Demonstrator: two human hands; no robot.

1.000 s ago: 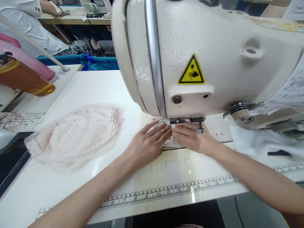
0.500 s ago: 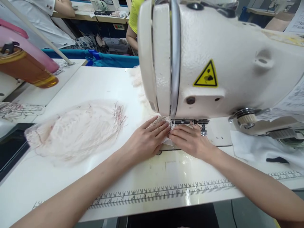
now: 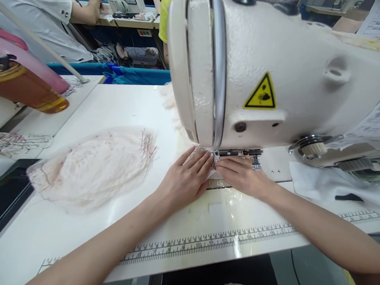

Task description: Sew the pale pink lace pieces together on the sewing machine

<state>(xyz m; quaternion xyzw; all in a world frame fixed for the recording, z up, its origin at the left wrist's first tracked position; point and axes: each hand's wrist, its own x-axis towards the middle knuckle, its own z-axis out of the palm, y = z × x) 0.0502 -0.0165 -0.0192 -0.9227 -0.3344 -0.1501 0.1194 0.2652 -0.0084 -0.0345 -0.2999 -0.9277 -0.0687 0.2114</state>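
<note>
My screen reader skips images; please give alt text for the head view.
Left hand and right hand press lace fabric flat beneath a white sewing machine; a lace pile lies left on the table.

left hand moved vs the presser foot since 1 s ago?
No. Left hand lies flat on the lace, fingertips just left of the presser foot, as before.
</note>
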